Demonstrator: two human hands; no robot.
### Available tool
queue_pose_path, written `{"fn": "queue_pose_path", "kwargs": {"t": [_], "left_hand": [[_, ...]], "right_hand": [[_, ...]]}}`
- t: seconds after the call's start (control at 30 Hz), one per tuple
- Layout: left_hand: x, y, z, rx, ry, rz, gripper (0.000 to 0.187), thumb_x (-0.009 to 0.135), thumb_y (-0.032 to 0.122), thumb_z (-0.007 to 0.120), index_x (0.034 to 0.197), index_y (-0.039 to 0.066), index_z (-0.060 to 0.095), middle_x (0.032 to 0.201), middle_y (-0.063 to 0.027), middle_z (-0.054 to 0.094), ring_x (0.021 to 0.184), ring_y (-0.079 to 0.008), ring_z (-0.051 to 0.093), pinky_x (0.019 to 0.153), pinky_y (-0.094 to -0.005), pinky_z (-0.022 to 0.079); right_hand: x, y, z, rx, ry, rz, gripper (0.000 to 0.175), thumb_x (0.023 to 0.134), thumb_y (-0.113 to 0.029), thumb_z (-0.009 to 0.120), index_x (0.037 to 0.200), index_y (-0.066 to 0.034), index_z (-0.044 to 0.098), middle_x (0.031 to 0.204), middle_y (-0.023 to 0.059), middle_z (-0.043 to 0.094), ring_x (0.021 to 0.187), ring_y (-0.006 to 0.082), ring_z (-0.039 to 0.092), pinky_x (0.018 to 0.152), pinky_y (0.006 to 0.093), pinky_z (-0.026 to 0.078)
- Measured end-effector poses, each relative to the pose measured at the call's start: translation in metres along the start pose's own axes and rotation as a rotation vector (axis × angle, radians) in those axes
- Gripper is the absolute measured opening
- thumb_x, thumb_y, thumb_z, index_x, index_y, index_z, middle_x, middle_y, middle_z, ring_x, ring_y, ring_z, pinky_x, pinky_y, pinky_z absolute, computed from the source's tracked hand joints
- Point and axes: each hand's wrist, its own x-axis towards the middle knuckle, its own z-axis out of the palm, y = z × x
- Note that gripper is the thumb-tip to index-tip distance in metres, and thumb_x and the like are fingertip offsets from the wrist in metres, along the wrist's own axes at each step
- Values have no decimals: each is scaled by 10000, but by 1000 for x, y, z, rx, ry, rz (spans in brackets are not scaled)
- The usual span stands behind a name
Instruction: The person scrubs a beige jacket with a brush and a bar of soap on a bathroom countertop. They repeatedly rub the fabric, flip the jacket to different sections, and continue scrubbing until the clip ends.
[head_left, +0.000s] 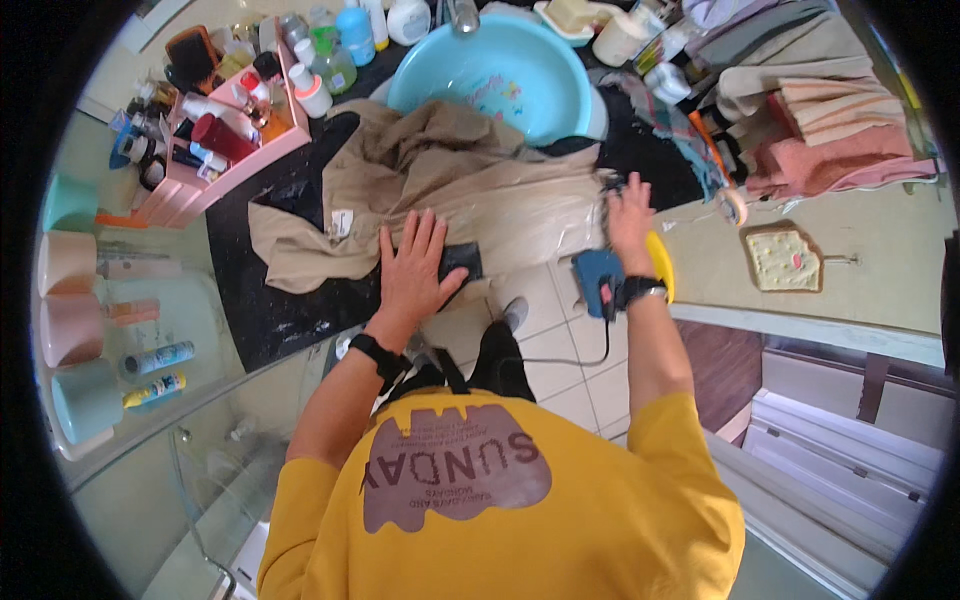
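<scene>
A tan cloth garment (442, 169) lies bunched and partly spread over the black countertop (259, 315), with a white label near its left part. My left hand (416, 266) rests flat on its near edge, fingers spread, beside a dark patch (461, 262) that I cannot identify. My right hand (630, 221) is at the garment's right end, palm down with fingers extended; a small dark shape by its fingertips is unclear. Whitish streaks show on the right part of the cloth. Just beyond the garment sits a light blue plastic basin (480, 71) with a printed pattern.
A faucet (465, 16) overhangs the basin. Pink organizer (225, 180) with bottles stands left; more bottles (352, 34) line the back. Folded towels (840, 112) are at right. A blue device (598, 281) with a cable and a yellow object (660, 266) are by my right wrist.
</scene>
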Motion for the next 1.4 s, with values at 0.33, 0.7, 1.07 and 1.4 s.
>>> {"fn": "queue_pose_path", "kwargs": {"t": [0.33,0.7,1.07,1.4], "left_hand": [[-10,-23,-8,45,18,-40,945,840,652,552,1464,-28,347,1544,-166,321,1453,-311,240,1186,-470,148],[-38,-53,-23,89,148,-169,1019,740,690,632,1410,-47,419,1508,-151,365,1417,-357,266,1148,-559,173],[-51,-78,-7,-163,259,-149,1011,724,566,699,1445,-48,345,1534,-213,304,1415,-354,299,1172,-445,218],[-64,-84,-16,-38,262,-227,1042,739,613,696,1457,-37,312,1514,-272,299,1442,-380,240,1174,-492,193]], "right_hand": [[-14,-8,8,39,136,-133,424,928,-225,525,1346,-155,526,1452,109,435,1358,331,363,1099,528,306],[-37,-33,18,182,186,-271,397,985,-260,463,1322,-57,514,1416,147,453,1282,326,443,1119,466,313],[-105,-202,21,335,30,-767,551,799,-136,591,1345,-169,530,1445,99,446,1409,343,308,1123,658,159],[-90,-213,29,185,172,-677,540,815,-158,566,1349,-86,528,1391,118,512,1371,318,384,1154,465,253]]}}
